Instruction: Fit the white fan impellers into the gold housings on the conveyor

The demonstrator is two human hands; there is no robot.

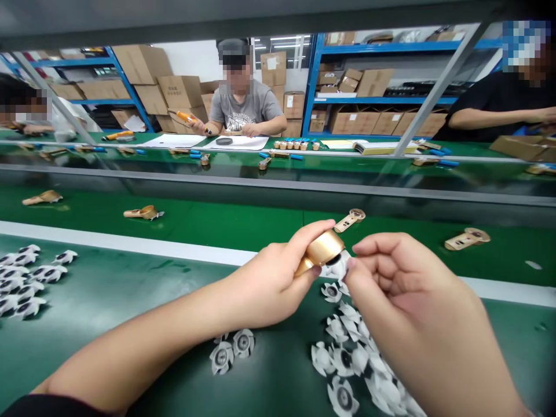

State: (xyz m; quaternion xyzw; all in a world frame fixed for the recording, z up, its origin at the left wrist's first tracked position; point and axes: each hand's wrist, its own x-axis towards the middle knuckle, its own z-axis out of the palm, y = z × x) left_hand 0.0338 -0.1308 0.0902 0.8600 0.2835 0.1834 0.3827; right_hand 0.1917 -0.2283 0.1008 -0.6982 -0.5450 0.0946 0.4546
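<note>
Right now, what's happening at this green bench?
A person holds a gold-coloured part in the left hand, while the right hand presses a small white fan-shaped piece against it. More white pieces lie scattered on the green bench below the hands, and another cluster sits at far left. Gold parts lie on the conveyor belt beyond. Across it, another person sits holding an orange tool.

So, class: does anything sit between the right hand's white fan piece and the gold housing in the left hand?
Nothing visible. The white fan piece in the right hand already touches the gold housing in the left hand.
</note>
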